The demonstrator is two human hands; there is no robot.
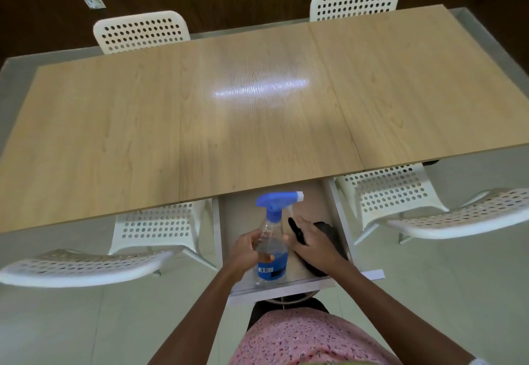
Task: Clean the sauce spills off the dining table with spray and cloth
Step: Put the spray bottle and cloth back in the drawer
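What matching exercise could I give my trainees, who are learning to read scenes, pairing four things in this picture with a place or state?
Things:
1. spray bottle
2. dark cloth
3. dining table
4. right hand

Places or states:
A. lies in the open drawer under a hand
B. bare wooden top with a bright glare
C. upright, gripped by the left hand
D. rests on the cloth

Pairs: 1-C, 2-A, 3-B, 4-D
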